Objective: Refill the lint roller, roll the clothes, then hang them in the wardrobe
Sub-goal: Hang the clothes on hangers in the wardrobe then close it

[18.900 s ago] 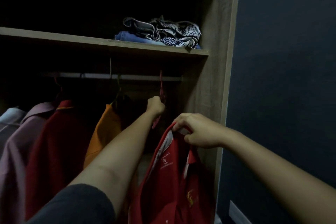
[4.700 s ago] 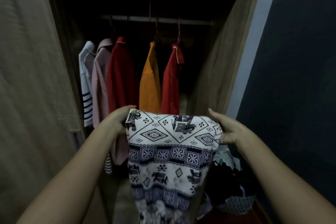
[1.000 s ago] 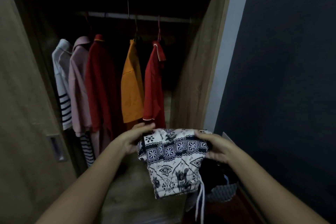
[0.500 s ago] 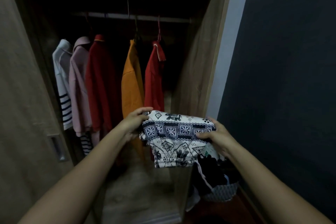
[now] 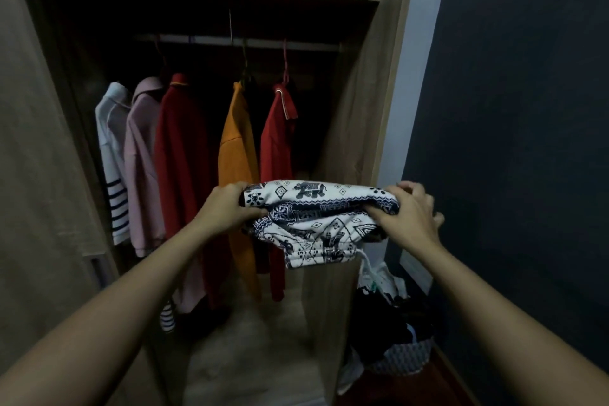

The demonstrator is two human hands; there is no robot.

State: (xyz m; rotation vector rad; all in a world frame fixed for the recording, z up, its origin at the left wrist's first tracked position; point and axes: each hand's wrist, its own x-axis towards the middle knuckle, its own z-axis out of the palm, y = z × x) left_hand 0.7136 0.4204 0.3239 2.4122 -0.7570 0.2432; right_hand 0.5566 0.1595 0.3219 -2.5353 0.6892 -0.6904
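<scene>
Seemingly late: shirts (image 5: 184, 158) hanging on rail (image 5: 257, 42); left hand (image 5: 227, 208), right hand (image 5: 408, 217) both gripping folded patterned garment (image 5: 316, 224); basket (image 5: 405, 359) clothes waiting.

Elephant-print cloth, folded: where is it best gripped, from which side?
At its two short ends, one hand from each side, as the left hand and right hand hold the elephant-print cloth. It is a wide, soft bundle with sagging lower layers; end grips likely keep the folds together.
</scene>
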